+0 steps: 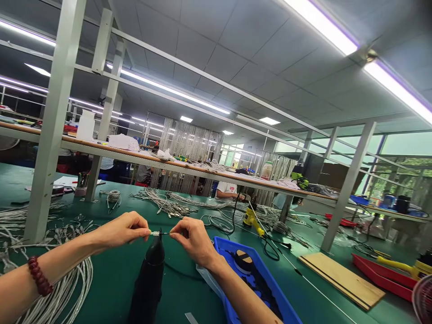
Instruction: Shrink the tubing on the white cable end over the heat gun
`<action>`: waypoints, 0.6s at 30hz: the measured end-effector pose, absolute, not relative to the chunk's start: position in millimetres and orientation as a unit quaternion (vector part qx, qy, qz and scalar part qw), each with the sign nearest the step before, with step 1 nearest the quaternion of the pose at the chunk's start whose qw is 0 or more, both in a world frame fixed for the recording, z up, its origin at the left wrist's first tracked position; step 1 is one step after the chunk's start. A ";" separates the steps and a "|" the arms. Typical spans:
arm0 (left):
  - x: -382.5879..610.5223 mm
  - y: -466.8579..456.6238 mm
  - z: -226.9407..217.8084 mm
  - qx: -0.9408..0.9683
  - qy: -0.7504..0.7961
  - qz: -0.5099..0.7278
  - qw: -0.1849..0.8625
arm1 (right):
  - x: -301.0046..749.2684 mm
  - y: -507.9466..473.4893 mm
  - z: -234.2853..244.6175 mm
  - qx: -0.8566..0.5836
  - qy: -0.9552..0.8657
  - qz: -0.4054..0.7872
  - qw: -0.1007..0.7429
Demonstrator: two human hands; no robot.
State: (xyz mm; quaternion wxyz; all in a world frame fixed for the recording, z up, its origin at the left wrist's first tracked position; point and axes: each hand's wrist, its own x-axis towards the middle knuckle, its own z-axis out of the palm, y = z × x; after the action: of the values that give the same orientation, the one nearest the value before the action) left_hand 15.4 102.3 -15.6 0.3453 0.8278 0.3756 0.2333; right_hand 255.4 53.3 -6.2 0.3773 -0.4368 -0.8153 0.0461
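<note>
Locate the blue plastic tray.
In the head view, the blue plastic tray lies low and right of centre on the green bench mat, just under the right hand and right of the upright black heat gun.

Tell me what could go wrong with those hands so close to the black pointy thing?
The left hand and right hand pinch a thin metal-tipped wire right above the nozzle of an upright black heat gun, so if it is hot, fingers could get burned. The wire might also slip and drop among the coiled cables on the green bench.
</note>
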 end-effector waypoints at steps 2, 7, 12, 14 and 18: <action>15.8 103.9 -16.5 0.827 0.372 0.239 0.348 | 255.6 53.0 -5.6 -0.440 -0.815 0.042 0.374; 16.7 100.5 -14.4 0.824 0.366 0.253 0.351 | 255.7 51.7 -5.1 -0.444 -0.813 0.039 0.374; 18.1 94.8 -9.2 0.812 0.379 0.256 0.363 | 255.5 51.5 -6.2 -0.442 -0.814 0.038 0.375; 19.1 93.4 -7.7 0.812 0.380 0.255 0.362 | 255.2 51.4 -6.5 -0.439 -0.815 0.037 0.376; 18.5 91.5 -8.8 0.810 0.394 0.264 0.344 | 254.4 50.2 -5.5 -0.436 -0.814 0.037 0.382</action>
State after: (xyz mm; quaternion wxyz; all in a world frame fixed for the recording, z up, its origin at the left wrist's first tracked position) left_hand 18.5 91.5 -8.8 0.3443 0.8104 0.3939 0.2637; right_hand 254.4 50.2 -5.5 0.3825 -0.4362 -0.8137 0.0374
